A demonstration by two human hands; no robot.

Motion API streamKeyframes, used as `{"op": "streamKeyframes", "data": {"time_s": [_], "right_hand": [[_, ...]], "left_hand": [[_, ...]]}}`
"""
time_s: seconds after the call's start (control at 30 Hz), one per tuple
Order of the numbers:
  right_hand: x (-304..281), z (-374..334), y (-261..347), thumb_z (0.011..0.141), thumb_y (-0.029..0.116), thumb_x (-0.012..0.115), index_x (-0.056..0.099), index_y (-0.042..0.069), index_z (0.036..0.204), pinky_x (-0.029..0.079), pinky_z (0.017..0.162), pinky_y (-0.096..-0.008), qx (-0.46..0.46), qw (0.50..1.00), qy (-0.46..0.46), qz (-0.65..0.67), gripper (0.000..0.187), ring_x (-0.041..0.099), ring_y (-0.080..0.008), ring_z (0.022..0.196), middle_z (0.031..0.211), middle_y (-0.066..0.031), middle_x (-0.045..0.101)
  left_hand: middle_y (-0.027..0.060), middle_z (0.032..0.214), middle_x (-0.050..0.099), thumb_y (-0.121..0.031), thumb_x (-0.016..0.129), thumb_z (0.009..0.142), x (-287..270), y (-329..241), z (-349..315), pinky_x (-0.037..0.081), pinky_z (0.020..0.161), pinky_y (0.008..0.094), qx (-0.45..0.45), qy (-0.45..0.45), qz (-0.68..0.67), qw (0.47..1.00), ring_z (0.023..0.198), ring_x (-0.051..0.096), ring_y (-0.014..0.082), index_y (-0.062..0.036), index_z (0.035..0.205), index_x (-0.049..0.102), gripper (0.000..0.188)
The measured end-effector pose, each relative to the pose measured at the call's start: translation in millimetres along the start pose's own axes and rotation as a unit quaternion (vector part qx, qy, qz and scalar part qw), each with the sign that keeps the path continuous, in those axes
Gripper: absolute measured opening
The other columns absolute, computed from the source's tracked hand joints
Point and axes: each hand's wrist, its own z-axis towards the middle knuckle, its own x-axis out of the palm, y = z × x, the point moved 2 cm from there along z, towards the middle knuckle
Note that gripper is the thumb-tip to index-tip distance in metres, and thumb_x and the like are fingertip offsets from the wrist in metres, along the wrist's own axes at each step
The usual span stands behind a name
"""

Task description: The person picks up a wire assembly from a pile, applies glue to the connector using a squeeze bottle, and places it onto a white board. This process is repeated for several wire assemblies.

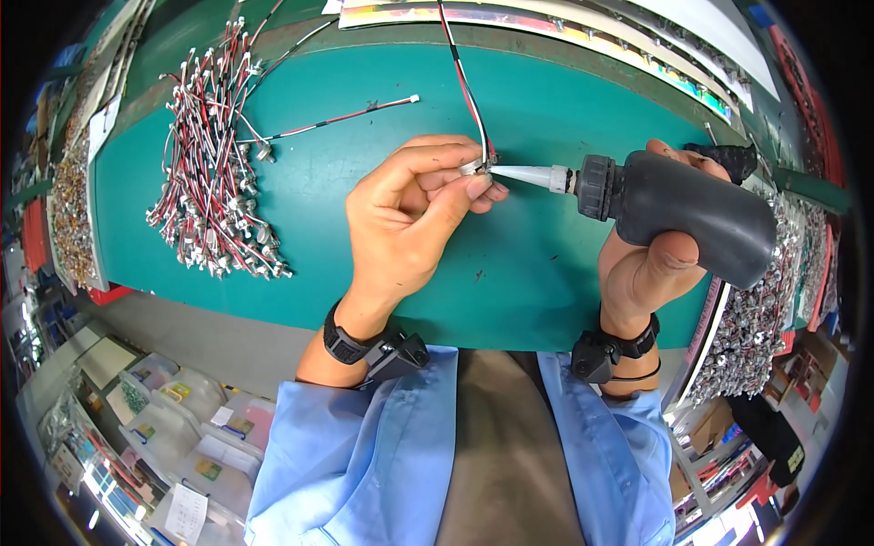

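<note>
Between the thumb and fingers of my left hand (410, 205) is pinched a small round metal part with wires (473, 168). Its red, white and black wires (460, 73) run up and away toward the far edge. My right hand (646, 268) is wrapped round a black squeeze bottle (696, 214), tilted on its side. The bottle's tapered pale nozzle (533, 176) points left, and its tip is at the metal part, close to my left thumb. Whether the tip touches the part, I cannot tell.
A heap of wired parts (205, 164) lies on the green mat (309, 182) at the left. One loose wire lead (350, 116) with a white connector lies beyond my left hand. More parts are piled at the right (728, 364). Clear plastic boxes (187, 400) stand lower left.
</note>
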Motion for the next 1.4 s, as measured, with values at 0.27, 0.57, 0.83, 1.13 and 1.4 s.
{"op": "streamKeyframes", "data": {"time_s": [0.27, 0.57, 0.83, 1.13, 1.4], "right_hand": [[-0.7, 0.0, 0.7, 0.072, 0.051, 0.059, 0.037, -0.004, 0.116, 0.041, 0.087, -0.0345, 0.001, 1.000, 0.000, -0.014, 0.073, 0.052, -0.0249, 0.098, 0.103, -0.0182, 0.053], [-2.2, 1.1, 1.2, 0.072, 0.051, 0.060, 0.036, -0.004, 0.116, 0.041, 0.088, -0.0353, 0.001, 1.000, -0.002, -0.014, 0.075, 0.053, -0.0258, 0.099, 0.102, -0.0168, 0.053], [-1.8, -1.0, 0.4, 0.070, 0.049, 0.063, 0.036, -0.004, 0.116, 0.041, 0.088, -0.0356, 0.017, 1.000, -0.007, 0.010, 0.075, 0.053, -0.0257, 0.099, 0.103, -0.0166, 0.053], [-3.1, -1.6, -3.9, 0.069, 0.048, 0.064, 0.035, -0.004, 0.117, 0.041, 0.087, -0.0357, 0.016, 0.999, -0.026, 0.019, 0.077, 0.053, -0.0258, 0.098, 0.103, -0.0172, 0.052], [-4.3, -0.4, -4.0, 0.069, 0.048, 0.065, 0.034, -0.006, 0.117, 0.041, 0.087, -0.0371, 0.013, 0.999, -0.026, 0.024, 0.079, 0.052, -0.0266, 0.097, 0.102, -0.0172, 0.052]], "left_hand": [[0.0163, 0.097, 0.053, 0.012, 0.050, 0.078, -0.4, 0.4, -0.1, 0.053, 0.068, 0.0285, -0.004, 0.004, 0.002, 1.000, 0.079, 0.061, 0.0233, 0.0107, 0.094, 0.051, 0.017], [0.0164, 0.097, 0.053, 0.012, 0.049, 0.078, 0.0, 0.3, 0.0, 0.053, 0.068, 0.0280, -0.005, 0.002, -0.001, 1.000, 0.079, 0.061, 0.0231, 0.0105, 0.095, 0.051, 0.018], [0.0162, 0.096, 0.054, 0.010, 0.050, 0.079, -0.9, 1.1, -0.9, 0.053, 0.064, 0.0268, 0.002, 0.010, 0.006, 1.000, 0.076, 0.062, 0.0221, 0.0094, 0.096, 0.052, 0.017], [0.0173, 0.097, 0.054, 0.009, 0.051, 0.079, -1.7, 2.0, -0.6, 0.052, 0.064, 0.0268, 0.003, 0.013, 0.004, 1.000, 0.075, 0.062, 0.0220, 0.0092, 0.097, 0.051, 0.018], [0.0162, 0.086, 0.059, 0.008, 0.052, 0.079, -0.6, 0.3, 0.7, 0.052, 0.065, 0.0297, -0.007, 0.008, 0.001, 1.000, 0.072, 0.062, 0.0215, 0.0085, 0.099, 0.051, 0.020]]}}
